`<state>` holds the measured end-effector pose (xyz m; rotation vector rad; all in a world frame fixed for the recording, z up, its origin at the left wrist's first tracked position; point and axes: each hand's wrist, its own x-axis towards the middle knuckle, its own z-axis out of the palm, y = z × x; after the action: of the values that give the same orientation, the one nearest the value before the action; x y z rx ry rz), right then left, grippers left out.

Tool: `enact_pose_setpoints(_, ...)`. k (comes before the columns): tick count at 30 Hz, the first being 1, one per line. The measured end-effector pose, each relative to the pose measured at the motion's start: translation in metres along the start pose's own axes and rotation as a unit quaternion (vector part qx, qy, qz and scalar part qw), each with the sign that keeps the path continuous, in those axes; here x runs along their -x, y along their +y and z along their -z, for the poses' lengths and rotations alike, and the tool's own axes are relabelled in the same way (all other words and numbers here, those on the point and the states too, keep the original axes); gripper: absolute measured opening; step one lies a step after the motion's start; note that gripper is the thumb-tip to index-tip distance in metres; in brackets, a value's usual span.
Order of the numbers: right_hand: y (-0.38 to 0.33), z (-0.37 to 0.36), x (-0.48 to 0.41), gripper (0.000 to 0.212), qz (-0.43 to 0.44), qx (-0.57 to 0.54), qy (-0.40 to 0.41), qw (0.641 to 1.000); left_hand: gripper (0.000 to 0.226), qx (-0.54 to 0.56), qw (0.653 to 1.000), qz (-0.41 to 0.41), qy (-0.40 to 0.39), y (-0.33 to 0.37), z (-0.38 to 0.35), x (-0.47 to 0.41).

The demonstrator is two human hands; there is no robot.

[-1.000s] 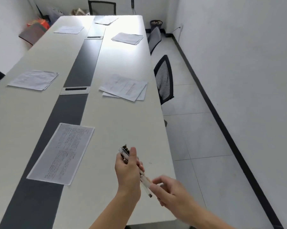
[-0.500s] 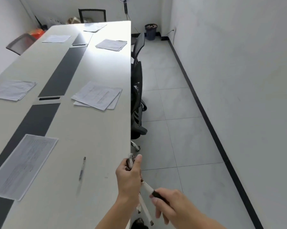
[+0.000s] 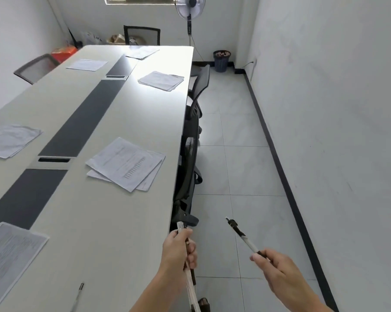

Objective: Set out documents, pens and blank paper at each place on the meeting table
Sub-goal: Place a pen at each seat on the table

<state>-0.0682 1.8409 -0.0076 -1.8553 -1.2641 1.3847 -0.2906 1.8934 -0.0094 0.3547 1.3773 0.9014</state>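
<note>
Bottom centre, the left hand (image 3: pixel 178 251) curls round a bundle of pens (image 3: pixel 191 287) beside the table (image 3: pixel 122 221) edge. Lower right, the right hand (image 3: pixel 280 271) pinches a single pen (image 3: pixel 243 236) over the floor. A loose pen (image 3: pixel 79 292) lies on the table bottom left, and documents (image 3: pixel 127 164) lie mid-frame, farther up.

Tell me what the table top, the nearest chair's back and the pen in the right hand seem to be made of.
Table top: probably smooth off-white laminate; window glare sheens its far end. Chair back: black mesh in a plastic-looking frame; the weave shows. Pen pinched by the right hand: likely plastic, white barrel, black ends; too small to be sure.
</note>
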Motion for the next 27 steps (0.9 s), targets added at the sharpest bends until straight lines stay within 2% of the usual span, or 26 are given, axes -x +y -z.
enact_pose_setpoints(2,-0.02,0.019,-0.027,0.025,-0.026,-0.054,0.013,0.998,0.005,0.024,1.0,-0.001,0.002,0.025,-0.011,-0.016)
enact_pose_setpoints(5,-0.038,0.039,-0.07,0.031,-0.057,-0.11,0.012,0.992,0.013,0.049,0.999,-0.006,0.011,0.059,-0.024,-0.038)
enact_pose_setpoints(12,-0.058,0.074,-0.203,0.032,-0.132,-0.191,-0.036,0.972,0.012,0.084,0.994,-0.045,0.046,0.114,-0.061,-0.104)
enact_pose_setpoints(16,-0.081,0.109,-0.297,0.031,-0.114,-0.128,-0.073,0.982,0.008,0.106,0.986,-0.083,0.094,0.145,-0.1,-0.151)
enact_pose_setpoints(19,-0.111,0.14,-0.361,0.021,-0.066,-0.055,-0.13,0.988,0.012,0.146,0.977,-0.103,0.12,0.171,-0.134,-0.18)
enact_pose_setpoints(23,-0.168,0.158,-0.44,0.013,0.006,0.051,-0.223,0.973,0.015,0.195,0.962,-0.121,0.15,0.199,-0.167,-0.208)
enact_pose_setpoints(27,-0.226,0.132,-0.507,0.01,0.083,0.129,-0.276,0.949,0.019,0.252,0.938,-0.122,0.203,0.206,-0.173,-0.216)
